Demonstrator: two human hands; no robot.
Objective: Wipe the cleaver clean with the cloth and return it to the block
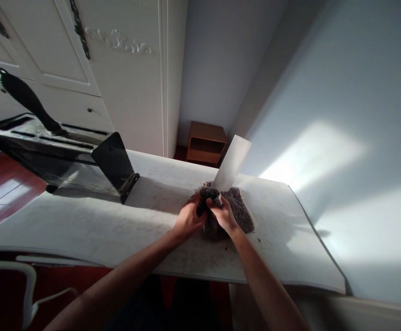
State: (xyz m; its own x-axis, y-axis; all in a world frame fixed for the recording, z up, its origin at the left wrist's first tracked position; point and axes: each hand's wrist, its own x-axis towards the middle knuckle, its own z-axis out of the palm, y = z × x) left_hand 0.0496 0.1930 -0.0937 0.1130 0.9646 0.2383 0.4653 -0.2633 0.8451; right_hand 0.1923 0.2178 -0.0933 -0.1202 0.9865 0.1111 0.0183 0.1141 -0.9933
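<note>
A broad cleaver (232,163) stands tilted up over a grey fuzzy cloth (240,211) on the white table (100,225). My right hand (225,214) is closed round the cleaver's dark handle (211,195). My left hand (189,219) is closed beside it, fingers on the handle and the cloth's left edge. The blade points up and to the right, away from me.
A black knife block (62,151) stands at the table's back left, one black-handled knife (26,99) sticking out of it. White cabinet doors (117,69) rise behind. A small wooden nightstand (206,142) sits on the floor beyond. A wall (341,115) runs along the right.
</note>
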